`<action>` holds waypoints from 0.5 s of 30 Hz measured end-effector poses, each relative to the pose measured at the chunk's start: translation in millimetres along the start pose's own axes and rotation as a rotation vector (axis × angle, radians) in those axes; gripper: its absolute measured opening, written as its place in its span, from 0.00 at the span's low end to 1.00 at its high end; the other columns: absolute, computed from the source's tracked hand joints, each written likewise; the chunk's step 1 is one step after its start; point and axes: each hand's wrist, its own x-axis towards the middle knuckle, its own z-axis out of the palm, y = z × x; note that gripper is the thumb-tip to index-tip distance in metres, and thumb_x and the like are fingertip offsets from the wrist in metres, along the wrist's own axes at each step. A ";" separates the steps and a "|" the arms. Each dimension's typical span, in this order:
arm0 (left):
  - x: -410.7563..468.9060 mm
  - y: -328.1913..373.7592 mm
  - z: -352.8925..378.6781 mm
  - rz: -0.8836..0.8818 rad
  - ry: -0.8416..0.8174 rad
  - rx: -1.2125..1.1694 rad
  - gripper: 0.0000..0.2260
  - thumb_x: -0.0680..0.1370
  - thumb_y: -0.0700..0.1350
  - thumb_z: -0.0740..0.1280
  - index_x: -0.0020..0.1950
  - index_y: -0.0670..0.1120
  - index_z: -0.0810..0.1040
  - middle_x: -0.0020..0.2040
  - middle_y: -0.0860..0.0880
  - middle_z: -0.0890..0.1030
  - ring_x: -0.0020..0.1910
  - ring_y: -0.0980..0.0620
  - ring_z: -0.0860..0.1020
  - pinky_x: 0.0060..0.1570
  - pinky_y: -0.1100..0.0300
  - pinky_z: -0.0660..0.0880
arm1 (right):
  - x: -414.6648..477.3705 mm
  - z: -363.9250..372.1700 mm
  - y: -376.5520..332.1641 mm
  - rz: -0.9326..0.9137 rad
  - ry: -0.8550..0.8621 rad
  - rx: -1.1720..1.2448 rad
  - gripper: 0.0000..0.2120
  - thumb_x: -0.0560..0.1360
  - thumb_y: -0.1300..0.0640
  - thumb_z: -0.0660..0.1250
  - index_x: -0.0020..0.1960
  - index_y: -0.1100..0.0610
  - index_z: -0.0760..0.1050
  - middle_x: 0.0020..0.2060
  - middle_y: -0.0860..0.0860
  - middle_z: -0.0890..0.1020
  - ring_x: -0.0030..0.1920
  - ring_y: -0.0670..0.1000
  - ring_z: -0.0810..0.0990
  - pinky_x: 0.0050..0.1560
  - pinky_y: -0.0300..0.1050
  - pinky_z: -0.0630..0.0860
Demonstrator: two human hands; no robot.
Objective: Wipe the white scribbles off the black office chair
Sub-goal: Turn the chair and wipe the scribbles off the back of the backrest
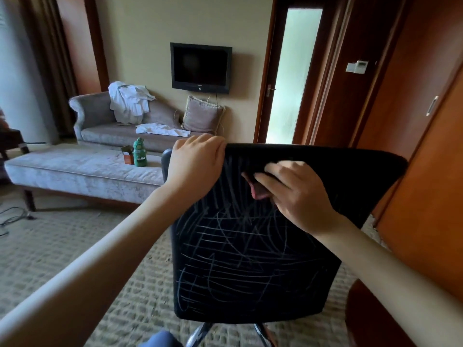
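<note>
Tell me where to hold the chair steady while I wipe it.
Grip the top edge of the chair from above: its back faces you and the rim is slim enough for fingers to hook over, as your left hand does at the corner.

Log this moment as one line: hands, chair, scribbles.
left hand: grips chair back top edge | right hand: holds dark cloth against upper back | white scribbles: cover middle and lower back

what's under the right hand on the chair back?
A dark, pink-edged object shows past the right hand's fingers, against the scribbled backrest. Most of it is covered, so what it is and its shape are unclear.
</note>
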 end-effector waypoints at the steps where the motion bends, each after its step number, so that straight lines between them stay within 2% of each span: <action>1: 1.3 3.4 -0.5 0.005 -0.018 0.008 0.18 0.79 0.50 0.51 0.48 0.44 0.79 0.46 0.46 0.81 0.48 0.41 0.77 0.49 0.51 0.67 | 15.5 -1.1 -1.3 0.007 0.057 0.000 0.09 0.78 0.64 0.63 0.50 0.63 0.82 0.47 0.57 0.83 0.48 0.55 0.76 0.47 0.50 0.74; 4: 2.3 5.8 -4.9 0.037 -0.097 -0.017 0.18 0.81 0.51 0.52 0.58 0.47 0.79 0.55 0.48 0.81 0.56 0.43 0.77 0.54 0.51 0.66 | 37.4 5.1 -4.3 0.055 0.090 -0.009 0.13 0.81 0.62 0.59 0.50 0.63 0.82 0.47 0.57 0.83 0.48 0.56 0.76 0.47 0.50 0.74; 6: 0.4 -3.2 -10.3 0.052 -0.115 -0.049 0.16 0.82 0.50 0.54 0.64 0.49 0.76 0.60 0.49 0.80 0.61 0.45 0.75 0.58 0.52 0.65 | 14.2 15.7 -1.9 0.030 0.019 -0.018 0.16 0.82 0.62 0.55 0.49 0.62 0.82 0.47 0.57 0.83 0.47 0.55 0.77 0.46 0.49 0.74; 10: -5.9 -20.3 -16.0 0.018 -0.138 -0.064 0.23 0.78 0.54 0.50 0.67 0.51 0.74 0.63 0.51 0.79 0.63 0.48 0.74 0.66 0.49 0.62 | -37.1 15.4 4.1 -0.031 -0.145 0.011 0.20 0.84 0.61 0.52 0.48 0.62 0.83 0.46 0.56 0.83 0.45 0.55 0.80 0.45 0.48 0.74; 12: -4.8 -18.2 -15.9 -0.019 -0.163 -0.168 0.22 0.78 0.53 0.52 0.67 0.50 0.75 0.62 0.50 0.79 0.63 0.48 0.74 0.66 0.50 0.64 | -20.4 8.3 7.5 0.010 -0.041 0.020 0.17 0.82 0.62 0.55 0.50 0.63 0.83 0.46 0.57 0.83 0.47 0.55 0.78 0.47 0.49 0.75; 15: -1.3 -12.2 -15.1 -0.080 -0.179 -0.315 0.14 0.82 0.46 0.59 0.66 0.48 0.76 0.62 0.50 0.79 0.63 0.49 0.74 0.60 0.60 0.67 | 28.3 1.2 13.5 0.109 0.149 0.021 0.13 0.79 0.66 0.59 0.50 0.64 0.82 0.46 0.58 0.82 0.49 0.55 0.76 0.48 0.51 0.75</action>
